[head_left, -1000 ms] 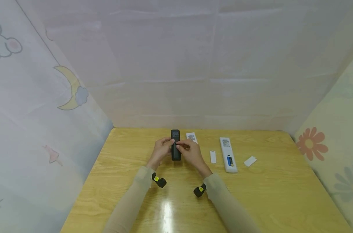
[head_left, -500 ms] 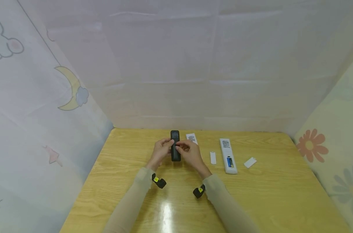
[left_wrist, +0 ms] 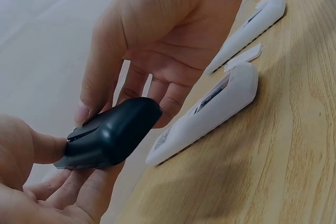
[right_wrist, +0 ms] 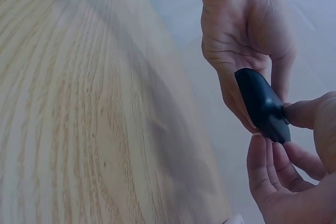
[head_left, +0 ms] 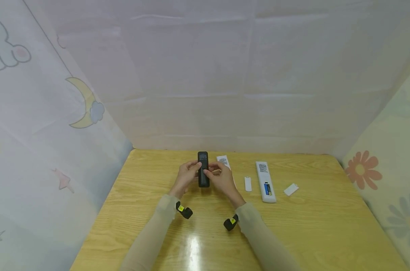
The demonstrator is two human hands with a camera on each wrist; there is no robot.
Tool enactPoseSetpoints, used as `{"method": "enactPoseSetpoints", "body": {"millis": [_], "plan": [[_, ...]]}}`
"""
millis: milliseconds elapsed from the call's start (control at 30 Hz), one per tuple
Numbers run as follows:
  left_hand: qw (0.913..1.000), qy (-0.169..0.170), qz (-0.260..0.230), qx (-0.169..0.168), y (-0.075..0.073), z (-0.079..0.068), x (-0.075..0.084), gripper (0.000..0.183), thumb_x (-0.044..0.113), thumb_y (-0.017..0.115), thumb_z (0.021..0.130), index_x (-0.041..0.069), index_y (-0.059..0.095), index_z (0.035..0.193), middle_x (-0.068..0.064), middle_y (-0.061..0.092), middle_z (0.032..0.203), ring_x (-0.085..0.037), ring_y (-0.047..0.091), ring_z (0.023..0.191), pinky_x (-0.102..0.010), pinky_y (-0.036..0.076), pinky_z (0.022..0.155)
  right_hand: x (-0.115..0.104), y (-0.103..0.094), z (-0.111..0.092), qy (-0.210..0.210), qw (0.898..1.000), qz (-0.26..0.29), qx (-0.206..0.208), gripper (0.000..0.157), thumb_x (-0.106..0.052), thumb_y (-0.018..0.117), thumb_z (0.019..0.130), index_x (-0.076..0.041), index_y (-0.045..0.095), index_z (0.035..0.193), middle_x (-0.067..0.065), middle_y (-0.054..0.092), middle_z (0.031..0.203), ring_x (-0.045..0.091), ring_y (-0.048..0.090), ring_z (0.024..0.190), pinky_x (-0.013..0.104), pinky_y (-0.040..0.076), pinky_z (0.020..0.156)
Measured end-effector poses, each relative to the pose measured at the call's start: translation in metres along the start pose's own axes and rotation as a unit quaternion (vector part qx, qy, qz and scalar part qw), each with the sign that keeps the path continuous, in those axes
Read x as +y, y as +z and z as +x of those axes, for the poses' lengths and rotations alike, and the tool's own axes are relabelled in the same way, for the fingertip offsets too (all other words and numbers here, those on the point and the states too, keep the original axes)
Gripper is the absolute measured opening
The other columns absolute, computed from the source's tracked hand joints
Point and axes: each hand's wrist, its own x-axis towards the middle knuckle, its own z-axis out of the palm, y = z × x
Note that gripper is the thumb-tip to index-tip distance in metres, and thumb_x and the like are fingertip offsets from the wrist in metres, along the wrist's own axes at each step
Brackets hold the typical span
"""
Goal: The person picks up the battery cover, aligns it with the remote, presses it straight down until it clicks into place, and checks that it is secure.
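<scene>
A black remote control [head_left: 203, 180] is held up over the table between both hands, its back with small print facing up. My left hand [head_left: 186, 176] grips its left side, thumb on top and fingers beneath, as the left wrist view shows. From the other side my right hand [head_left: 222, 180] pinches the remote; its thumb [right_wrist: 302, 114] lies on the back and its fingers curl underneath. In the left wrist view the dark shell [left_wrist: 118, 135] shows a groove near the thumbs. Behind the right hand, a white remote [head_left: 222, 159] is partly hidden.
Farther right lies another white remote [head_left: 265, 180], its battery bay uncovered and a blue battery inside. Two small white battery covers [head_left: 248, 184] rest on the wooden table [head_left: 313, 229], one on either side of it. Fabric-like printed walls [head_left: 198, 113] border the table.
The right index fingertip has slid from the black remote's back to its right edge, while the thumb stays on the back. The left hand's hold looks the same.
</scene>
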Motion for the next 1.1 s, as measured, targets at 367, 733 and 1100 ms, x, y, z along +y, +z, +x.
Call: {"method": "enactPoseSetpoints", "body": {"millis": [367, 733, 1100], "plan": [[1.0000, -0.006, 0.006, 0.000, 0.0007, -0.0003, 0.0011, 0.054, 0.033, 0.063, 0.109, 0.002, 0.054, 0.153, -0.023, 0.064, 0.145, -0.040, 0.066, 0.131, -0.050, 0.059, 0.104, 0.0049, -0.0010, 0.0021, 0.028, 0.999, 0.039, -0.012, 0.033, -0.021, 0.079, 0.099, -0.003, 0.071, 0.126, 0.016, 0.070, 0.113, 0.025, 0.074, 0.092, 0.035, 0.064, 0.078], [0.9999, -0.003, 0.015, -0.007, -0.0010, -0.0026, 0.0020, 0.056, 0.037, 0.063, 0.109, 0.006, 0.054, 0.155, -0.019, 0.060, 0.150, -0.042, 0.062, 0.135, -0.052, 0.055, 0.110, 0.0021, -0.0037, 0.0051, 0.102, 0.990, 0.088, -0.041, 0.041, -0.028, 0.078, 0.100, -0.003, 0.070, 0.131, 0.016, 0.071, 0.118, 0.023, 0.072, 0.099, 0.046, 0.064, 0.093], [0.9999, -0.007, 0.013, -0.005, -0.0018, -0.0017, -0.0004, 0.056, 0.037, 0.064, 0.109, 0.006, 0.055, 0.154, -0.019, 0.061, 0.150, -0.041, 0.062, 0.135, -0.052, 0.053, 0.112, -0.0022, -0.0052, 0.0049, 0.128, 0.983, 0.114, -0.062, 0.041, -0.026, 0.077, 0.100, -0.002, 0.069, 0.133, 0.017, 0.071, 0.118, 0.022, 0.071, 0.099, 0.054, 0.060, 0.100]]}}
